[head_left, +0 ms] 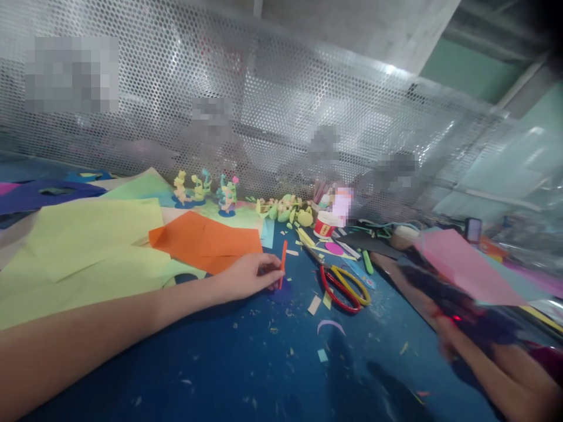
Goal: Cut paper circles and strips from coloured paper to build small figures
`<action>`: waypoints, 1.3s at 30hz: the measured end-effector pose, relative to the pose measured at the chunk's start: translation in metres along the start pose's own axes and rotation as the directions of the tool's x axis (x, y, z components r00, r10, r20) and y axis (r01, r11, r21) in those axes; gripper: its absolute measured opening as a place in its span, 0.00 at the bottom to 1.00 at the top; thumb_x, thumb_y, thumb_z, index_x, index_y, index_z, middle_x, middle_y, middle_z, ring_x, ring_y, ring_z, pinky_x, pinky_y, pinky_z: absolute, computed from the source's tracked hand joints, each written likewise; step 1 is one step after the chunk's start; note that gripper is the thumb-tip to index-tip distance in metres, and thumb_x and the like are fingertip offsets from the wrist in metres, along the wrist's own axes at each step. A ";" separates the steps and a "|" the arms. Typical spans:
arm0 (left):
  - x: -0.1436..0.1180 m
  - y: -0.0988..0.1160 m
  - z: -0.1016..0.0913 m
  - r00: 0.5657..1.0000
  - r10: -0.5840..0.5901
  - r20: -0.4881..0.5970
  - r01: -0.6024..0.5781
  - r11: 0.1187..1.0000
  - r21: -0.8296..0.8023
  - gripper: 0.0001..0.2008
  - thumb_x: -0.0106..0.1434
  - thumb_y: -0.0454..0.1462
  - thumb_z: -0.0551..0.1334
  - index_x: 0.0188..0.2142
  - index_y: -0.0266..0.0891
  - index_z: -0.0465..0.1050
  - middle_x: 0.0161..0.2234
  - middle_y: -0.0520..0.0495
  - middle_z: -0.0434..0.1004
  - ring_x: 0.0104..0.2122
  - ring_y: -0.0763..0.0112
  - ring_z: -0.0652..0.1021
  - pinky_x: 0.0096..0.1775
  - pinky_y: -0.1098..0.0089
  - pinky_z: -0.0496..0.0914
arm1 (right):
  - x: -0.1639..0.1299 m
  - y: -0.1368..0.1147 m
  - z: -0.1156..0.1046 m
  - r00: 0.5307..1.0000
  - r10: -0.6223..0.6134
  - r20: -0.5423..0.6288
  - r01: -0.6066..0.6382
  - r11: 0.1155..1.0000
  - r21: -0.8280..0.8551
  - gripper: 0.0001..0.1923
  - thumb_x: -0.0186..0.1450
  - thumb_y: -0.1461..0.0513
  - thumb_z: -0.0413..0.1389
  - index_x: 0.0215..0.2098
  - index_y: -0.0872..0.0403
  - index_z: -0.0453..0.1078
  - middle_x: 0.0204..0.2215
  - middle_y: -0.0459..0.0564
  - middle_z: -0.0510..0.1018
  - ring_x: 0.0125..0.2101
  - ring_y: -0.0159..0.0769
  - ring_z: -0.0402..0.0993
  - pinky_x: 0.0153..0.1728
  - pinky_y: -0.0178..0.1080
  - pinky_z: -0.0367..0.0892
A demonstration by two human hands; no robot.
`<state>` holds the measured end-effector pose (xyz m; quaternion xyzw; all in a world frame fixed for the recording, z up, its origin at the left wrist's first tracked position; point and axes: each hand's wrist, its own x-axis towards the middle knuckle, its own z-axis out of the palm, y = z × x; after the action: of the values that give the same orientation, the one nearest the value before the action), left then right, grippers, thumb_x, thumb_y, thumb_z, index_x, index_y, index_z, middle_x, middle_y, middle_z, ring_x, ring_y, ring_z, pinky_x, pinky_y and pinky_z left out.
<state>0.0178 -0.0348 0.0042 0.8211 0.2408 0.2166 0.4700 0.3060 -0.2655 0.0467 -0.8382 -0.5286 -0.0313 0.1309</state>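
Observation:
My left hand (248, 276) reaches in from the left, thumb and fingers pinching a narrow orange paper strip (284, 261). The strip stands nearly upright, its lower end over a small dark blue paper disc (282, 294) on the blue table (246, 363); I cannot tell whether they touch. At the right edge, blurred by motion, my right hand (461, 346) is closed around a dark tool with a red light (484, 319). Scissors (345, 288) with one red and one yellow handle lie between the hands. Behind my left wrist rests an orange paper sheet (206, 240).
Pale yellow sheets (92, 252) cover the left side. Small paper figures (226, 199) stand at the back beside yellow-green paper pieces (285, 208) and a red-and-white tub (324, 225). Pink paper (470, 264) lies right. A perforated metal screen (281, 111) rises behind; paper scraps dot the table.

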 end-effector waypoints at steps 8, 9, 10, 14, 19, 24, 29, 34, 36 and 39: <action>0.001 0.000 -0.001 0.997 0.047 -0.056 -0.048 0.999 -0.021 0.12 0.64 0.45 0.51 0.33 0.39 0.63 0.28 0.52 0.69 0.26 0.73 0.75 0.33 0.71 0.70 | 0.014 -0.123 0.003 0.865 -0.195 0.462 -0.042 0.889 0.455 0.26 0.58 0.40 0.44 0.24 0.52 0.66 0.19 0.50 0.72 0.21 0.37 0.71 0.23 0.37 0.65; 0.001 0.000 -0.001 0.997 0.046 -0.056 -0.047 0.999 -0.016 0.12 0.64 0.44 0.51 0.32 0.39 0.62 0.27 0.52 0.69 0.26 0.73 0.75 0.33 0.71 0.70 | 0.019 -0.129 0.004 0.852 -0.218 0.475 -0.039 0.880 0.474 0.25 0.59 0.41 0.44 0.25 0.52 0.65 0.20 0.49 0.72 0.21 0.36 0.71 0.23 0.36 0.64; 0.000 0.001 -0.002 0.997 0.046 -0.056 -0.046 0.999 -0.009 0.11 0.64 0.44 0.50 0.32 0.39 0.62 0.27 0.53 0.69 0.26 0.73 0.75 0.33 0.71 0.70 | 0.024 -0.135 0.005 0.841 -0.238 0.486 -0.037 0.872 0.489 0.24 0.60 0.42 0.44 0.24 0.53 0.63 0.20 0.48 0.72 0.20 0.35 0.71 0.22 0.35 0.64; 0.000 0.000 -0.002 0.997 0.054 -0.051 -0.053 0.998 0.021 0.11 0.64 0.44 0.50 0.32 0.40 0.61 0.26 0.53 0.68 0.26 0.72 0.75 0.33 0.71 0.69 | 0.040 -0.144 0.007 0.787 -0.266 0.557 -0.081 0.850 0.520 0.22 0.61 0.43 0.46 0.24 0.53 0.60 0.16 0.44 0.69 0.15 0.31 0.69 0.18 0.33 0.62; 0.001 -0.002 -0.003 0.997 0.055 -0.059 -0.051 0.996 0.068 0.11 0.64 0.45 0.49 0.32 0.40 0.61 0.25 0.53 0.70 0.26 0.71 0.74 0.32 0.71 0.68 | 0.044 -0.145 0.009 0.749 -0.261 0.608 -0.126 0.846 0.519 0.22 0.61 0.44 0.45 0.25 0.53 0.58 0.13 0.41 0.65 0.13 0.27 0.65 0.15 0.30 0.60; 0.002 -0.003 -0.003 0.998 0.046 -0.044 -0.045 0.998 0.039 0.11 0.65 0.45 0.49 0.32 0.40 0.60 0.26 0.53 0.70 0.27 0.71 0.75 0.32 0.71 0.68 | 0.048 -0.147 0.010 0.759 -0.279 0.589 -0.073 0.862 0.502 0.22 0.62 0.44 0.45 0.23 0.53 0.57 0.13 0.40 0.65 0.13 0.28 0.66 0.16 0.31 0.60; 0.001 -0.003 -0.003 0.997 0.048 -0.058 -0.042 0.994 0.106 0.12 0.65 0.44 0.49 0.31 0.40 0.61 0.25 0.53 0.71 0.27 0.71 0.74 0.33 0.71 0.67 | 0.050 -0.149 0.007 0.736 -0.298 0.608 -0.069 0.860 0.505 0.22 0.62 0.44 0.44 0.24 0.53 0.57 0.13 0.40 0.64 0.13 0.28 0.67 0.17 0.31 0.61; 0.001 -0.001 -0.005 0.996 0.056 -0.064 -0.046 0.989 0.143 0.12 0.65 0.44 0.49 0.31 0.40 0.62 0.26 0.52 0.71 0.27 0.71 0.74 0.33 0.70 0.67 | 0.049 -0.150 0.005 0.731 -0.299 0.613 -0.041 0.878 0.477 0.22 0.62 0.44 0.44 0.24 0.52 0.56 0.13 0.40 0.64 0.13 0.29 0.67 0.17 0.32 0.62; 0.001 0.000 -0.005 0.997 0.054 -0.061 -0.045 0.989 0.141 0.12 0.65 0.44 0.49 0.31 0.40 0.62 0.26 0.52 0.71 0.28 0.71 0.74 0.33 0.71 0.67 | 0.048 -0.151 0.004 0.728 -0.302 0.616 -0.033 0.881 0.471 0.22 0.62 0.44 0.44 0.24 0.52 0.56 0.13 0.40 0.64 0.13 0.29 0.67 0.17 0.32 0.62; 0.001 0.000 -0.004 0.997 0.045 -0.064 -0.035 0.989 0.141 0.11 0.65 0.44 0.49 0.31 0.40 0.61 0.25 0.52 0.72 0.27 0.71 0.74 0.32 0.71 0.66 | 0.049 -0.153 0.004 0.739 -0.308 0.599 -0.016 0.881 0.473 0.22 0.63 0.45 0.43 0.24 0.53 0.56 0.14 0.40 0.64 0.14 0.29 0.68 0.19 0.32 0.63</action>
<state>0.0165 -0.0311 0.0064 0.8490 0.2544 0.2359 0.3985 0.1907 -0.1596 0.0810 -0.6956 -0.5987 0.3777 0.1227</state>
